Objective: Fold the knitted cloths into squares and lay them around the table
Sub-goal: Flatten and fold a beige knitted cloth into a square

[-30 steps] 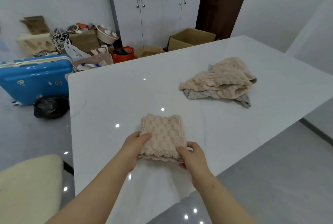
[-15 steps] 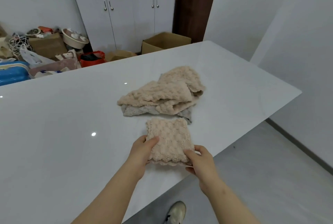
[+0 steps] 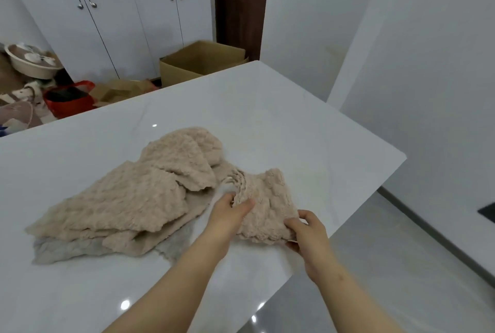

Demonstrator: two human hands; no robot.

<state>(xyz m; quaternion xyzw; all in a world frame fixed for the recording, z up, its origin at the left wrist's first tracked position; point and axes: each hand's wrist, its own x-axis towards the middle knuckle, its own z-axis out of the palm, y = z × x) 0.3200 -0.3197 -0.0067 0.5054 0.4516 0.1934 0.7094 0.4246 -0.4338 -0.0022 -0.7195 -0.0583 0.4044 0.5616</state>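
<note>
Your hands both pinch the cloth: the left hand holds its left edge, thumb on top, and the right hand curls round its near right corner. A second ago you held it well clear of the pile. Now it sits just right of the pile, and its layers have fanned open at the far corner. It likely needs squaring again before you lay it down. The pile, with a grey cloth underneath, crowds this spot, and the counter edge runs close beyond.
</note>
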